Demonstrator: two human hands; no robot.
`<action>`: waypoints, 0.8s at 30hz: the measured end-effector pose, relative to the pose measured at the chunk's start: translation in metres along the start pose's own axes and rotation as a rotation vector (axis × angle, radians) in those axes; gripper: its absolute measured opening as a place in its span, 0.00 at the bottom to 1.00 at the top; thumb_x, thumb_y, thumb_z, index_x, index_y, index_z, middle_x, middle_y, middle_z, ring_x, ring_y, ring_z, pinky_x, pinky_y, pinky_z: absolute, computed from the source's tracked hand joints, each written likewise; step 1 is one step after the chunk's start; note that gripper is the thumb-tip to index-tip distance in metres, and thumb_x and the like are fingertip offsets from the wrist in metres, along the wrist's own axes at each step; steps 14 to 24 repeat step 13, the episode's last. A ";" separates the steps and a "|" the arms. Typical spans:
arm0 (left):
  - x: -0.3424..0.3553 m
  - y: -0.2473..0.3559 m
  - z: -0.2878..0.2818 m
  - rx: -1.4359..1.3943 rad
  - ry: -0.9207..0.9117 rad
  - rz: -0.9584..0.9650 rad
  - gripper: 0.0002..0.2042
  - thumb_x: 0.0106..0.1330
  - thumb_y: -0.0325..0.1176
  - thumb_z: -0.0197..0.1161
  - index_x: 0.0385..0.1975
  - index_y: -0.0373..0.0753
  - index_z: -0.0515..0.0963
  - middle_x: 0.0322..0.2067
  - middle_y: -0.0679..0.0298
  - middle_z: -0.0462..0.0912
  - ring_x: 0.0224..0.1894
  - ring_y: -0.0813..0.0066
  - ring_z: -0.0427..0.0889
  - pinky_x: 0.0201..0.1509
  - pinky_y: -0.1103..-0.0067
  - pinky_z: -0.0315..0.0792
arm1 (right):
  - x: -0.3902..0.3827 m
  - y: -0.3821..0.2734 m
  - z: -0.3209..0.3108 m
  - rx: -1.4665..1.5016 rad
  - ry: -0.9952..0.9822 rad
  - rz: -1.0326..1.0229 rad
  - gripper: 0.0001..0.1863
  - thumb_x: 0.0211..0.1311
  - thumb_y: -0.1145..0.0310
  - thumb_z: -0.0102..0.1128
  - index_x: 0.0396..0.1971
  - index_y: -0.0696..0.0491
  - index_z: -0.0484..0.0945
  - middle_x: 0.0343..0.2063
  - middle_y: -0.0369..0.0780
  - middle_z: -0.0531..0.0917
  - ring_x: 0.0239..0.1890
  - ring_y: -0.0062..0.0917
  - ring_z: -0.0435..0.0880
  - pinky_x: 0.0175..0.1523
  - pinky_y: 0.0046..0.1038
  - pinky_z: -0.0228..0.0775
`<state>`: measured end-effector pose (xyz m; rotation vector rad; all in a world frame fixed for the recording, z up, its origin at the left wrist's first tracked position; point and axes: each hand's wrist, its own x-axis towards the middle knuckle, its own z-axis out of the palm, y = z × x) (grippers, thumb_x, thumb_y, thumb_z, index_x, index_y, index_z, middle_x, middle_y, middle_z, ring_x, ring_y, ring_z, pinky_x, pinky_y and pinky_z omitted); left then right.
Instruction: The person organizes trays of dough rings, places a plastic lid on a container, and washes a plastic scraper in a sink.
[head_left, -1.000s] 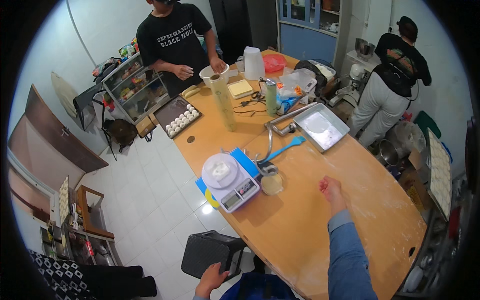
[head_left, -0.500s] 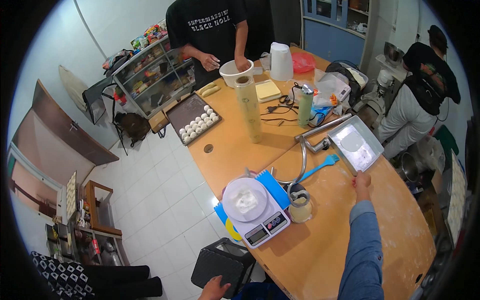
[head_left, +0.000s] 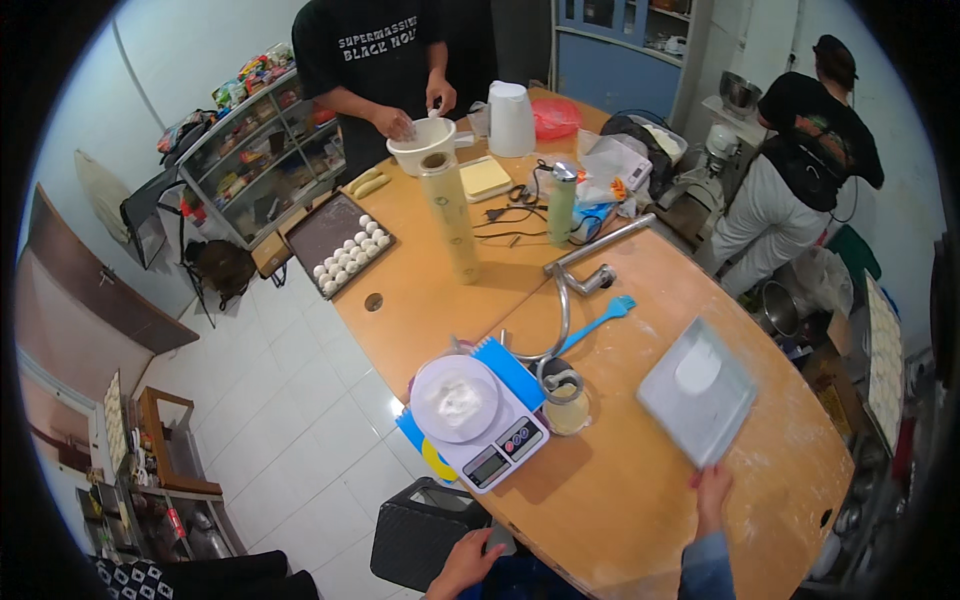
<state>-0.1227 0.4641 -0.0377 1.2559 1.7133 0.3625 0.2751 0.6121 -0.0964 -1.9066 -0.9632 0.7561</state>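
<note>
My right hand (head_left: 711,492) grips the near corner of a rectangular metal tray (head_left: 738,388) on the right side of the wooden table. A pale rounded patch shows in the tray; I cannot tell whether it is a reflection. Low in the view, my left hand (head_left: 466,562) is off the table's near edge beside a black stool (head_left: 425,535), fingers apart and holding nothing. Between the hands stands a white kitchen scale (head_left: 505,455) bearing a round plate of white powder (head_left: 460,402). Behind it are a jar of pale contents (head_left: 568,412), a metal dough hook (head_left: 562,320) and a blue brush (head_left: 608,316).
Across the table a co-worker (head_left: 380,70) works over a white bowl (head_left: 420,150). A dark tray (head_left: 318,232) carries rows of white dough balls. A tall plastic-wrap roll (head_left: 450,220), a green bottle (head_left: 561,205) and cables stand mid-table. Another person (head_left: 810,150) is near a mixer.
My right hand has pulled the metal tray nearer, away from the dough hook. My left hand has risen toward the table edge. The co-worker's hands have shifted over the bowl.
</note>
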 end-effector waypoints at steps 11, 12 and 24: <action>0.023 0.044 0.042 -0.204 0.092 0.086 0.19 0.55 0.41 0.56 0.38 0.31 0.70 0.30 0.50 0.74 0.35 0.61 0.74 0.39 0.73 0.68 | -0.175 0.051 -0.057 -0.456 -0.547 0.324 0.10 0.53 0.63 0.48 0.29 0.55 0.67 0.27 0.44 0.69 0.28 0.30 0.69 0.33 0.30 0.59; 0.022 0.042 0.046 -0.148 0.067 0.099 0.19 0.55 0.42 0.56 0.39 0.32 0.71 0.31 0.50 0.74 0.36 0.60 0.74 0.40 0.73 0.68 | -0.177 0.041 -0.053 -0.298 -0.465 0.272 0.15 0.52 0.73 0.47 0.08 0.60 0.69 0.05 0.39 0.71 0.07 0.22 0.70 0.11 0.23 0.63; 0.023 0.041 0.051 -0.090 0.030 0.122 0.19 0.55 0.42 0.56 0.39 0.33 0.71 0.31 0.50 0.74 0.36 0.60 0.74 0.40 0.73 0.68 | -0.178 0.041 -0.054 -0.298 -0.460 0.273 0.15 0.52 0.73 0.47 0.08 0.60 0.69 0.05 0.39 0.71 0.07 0.22 0.70 0.11 0.23 0.63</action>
